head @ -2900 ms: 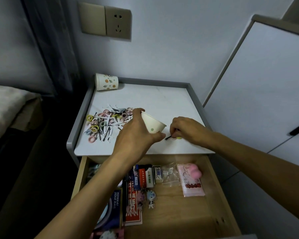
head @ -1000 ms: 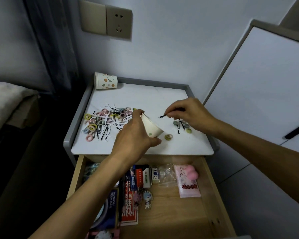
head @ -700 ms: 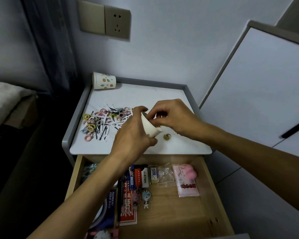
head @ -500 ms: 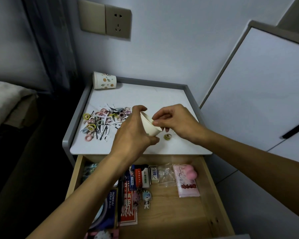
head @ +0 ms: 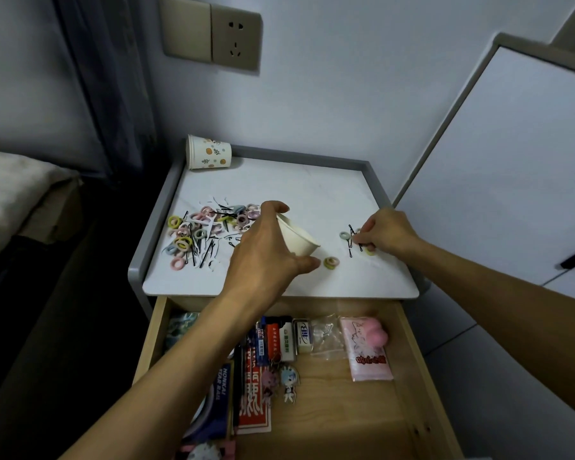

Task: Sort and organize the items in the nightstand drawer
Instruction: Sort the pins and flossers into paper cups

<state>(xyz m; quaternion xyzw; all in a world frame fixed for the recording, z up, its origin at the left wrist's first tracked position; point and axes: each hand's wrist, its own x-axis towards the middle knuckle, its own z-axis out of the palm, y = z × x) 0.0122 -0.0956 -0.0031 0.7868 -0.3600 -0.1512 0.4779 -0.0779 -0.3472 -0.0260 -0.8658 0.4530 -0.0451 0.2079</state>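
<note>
My left hand [head: 266, 254] grips a white paper cup [head: 297, 240], tilted over the white nightstand top [head: 312, 190]. A heap of pastel hair rings and black hairpins [head: 206, 234] lies to its left. My right hand [head: 384, 232] is at the right side of the top, its fingertips pinching at a few black hairpins [head: 352, 242] among loose rings. One green ring [head: 331, 262] lies just by my left thumb. The wooden drawer [head: 409, 370] stands pulled open below.
A second patterned paper cup [head: 208, 156] lies on its side at the back left corner. In the drawer are a pink packet [head: 367, 348], erasers, small boxes, keychain figures [head: 281, 381] and a red booklet. A bed is at the left, a white cabinet door at the right.
My right hand carried hairpins to the cup's mouth, then moved back right to the small cluster of pins. The cup stays tilted in my left hand.
</note>
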